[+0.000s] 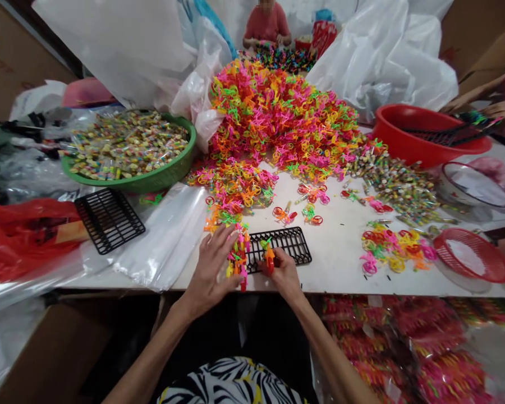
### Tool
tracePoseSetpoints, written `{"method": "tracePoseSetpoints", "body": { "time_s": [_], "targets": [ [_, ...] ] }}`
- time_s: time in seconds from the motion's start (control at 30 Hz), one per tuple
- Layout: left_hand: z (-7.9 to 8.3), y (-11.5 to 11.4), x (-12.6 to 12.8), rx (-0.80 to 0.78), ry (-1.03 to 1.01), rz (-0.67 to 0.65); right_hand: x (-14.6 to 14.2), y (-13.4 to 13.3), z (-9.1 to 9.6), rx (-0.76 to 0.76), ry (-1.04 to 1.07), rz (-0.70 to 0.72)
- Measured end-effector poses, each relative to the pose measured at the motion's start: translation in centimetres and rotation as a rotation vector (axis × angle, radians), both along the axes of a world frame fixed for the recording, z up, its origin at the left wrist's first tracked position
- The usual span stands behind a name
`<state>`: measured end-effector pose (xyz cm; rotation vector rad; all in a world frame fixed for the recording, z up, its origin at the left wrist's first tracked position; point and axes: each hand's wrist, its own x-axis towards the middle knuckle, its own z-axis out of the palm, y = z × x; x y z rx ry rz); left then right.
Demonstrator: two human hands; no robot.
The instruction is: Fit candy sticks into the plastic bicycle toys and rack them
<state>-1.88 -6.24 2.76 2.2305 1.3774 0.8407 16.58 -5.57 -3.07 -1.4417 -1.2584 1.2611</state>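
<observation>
A black plastic rack (pixel 299 242) with a grid of slots lies at the table's near edge. Small bright plastic toy bicycles (pixel 239 249) stand packed in a row across its left end. Beside that row is my left hand (pixel 212 264), fingers spread and thumb apart, its tips touching the toys. My right hand (pixel 287 276) pinches an orange, red and green toy bicycle (pixel 270 258) over the middle slots. Its lower part is hidden by my fingers. A few loose toy bicycles (pixel 312 214) lie just beyond the rack.
A large heap of toy bicycles (pixel 278 112) fills the table's middle. At left are a green basin (pixel 151 180) of candy-filled tubes and another black rack (pixel 109 221). Tubes (pixel 398 182), a red basin (pixel 429 120) and a red basket (pixel 471 255) stand right. People work opposite and at right.
</observation>
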Motion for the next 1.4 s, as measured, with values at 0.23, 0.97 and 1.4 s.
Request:
{"method": "tracePoseSetpoints", "body": {
  "time_s": [0.23,0.97,1.4],
  "targets": [
    [-2.2,0.6,-0.4,0.014,0.279,-0.107,0.7,0.5,0.1,-0.011,-0.029,0.049],
    [-3.3,0.9,0.1,0.244,0.415,-0.086,-1.5,0.4,-0.2,0.062,-0.051,0.041],
    [-2.9,0.8,0.3,0.265,0.415,-0.062,-1.1,0.7,-0.1,0.185,-0.418,0.227]
  ]
}}
